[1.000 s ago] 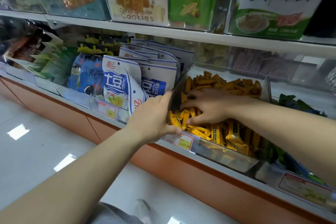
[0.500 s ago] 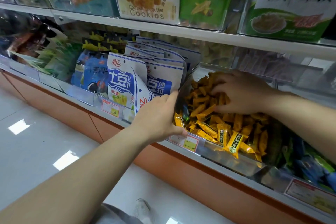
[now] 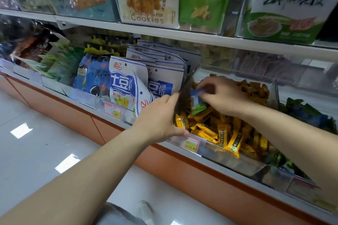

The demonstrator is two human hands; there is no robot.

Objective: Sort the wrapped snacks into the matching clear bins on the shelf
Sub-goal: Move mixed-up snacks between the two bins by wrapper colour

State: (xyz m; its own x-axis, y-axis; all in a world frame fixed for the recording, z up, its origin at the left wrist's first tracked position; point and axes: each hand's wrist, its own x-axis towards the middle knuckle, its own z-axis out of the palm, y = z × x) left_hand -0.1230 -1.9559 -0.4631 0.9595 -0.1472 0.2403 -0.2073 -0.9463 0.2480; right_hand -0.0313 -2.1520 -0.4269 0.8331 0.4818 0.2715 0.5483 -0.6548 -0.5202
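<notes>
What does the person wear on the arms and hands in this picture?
Nothing that shows. The left forearm and right forearm are bare to the picture's edge, with no sleeves. The left hand and right hand have no gloves, rings, watch or bracelet in view.

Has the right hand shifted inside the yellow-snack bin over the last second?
Yes. The right hand went from the clear bin's front to its back, and now sits mid-bin by the left wall, pinching a blue-green snack.
</notes>
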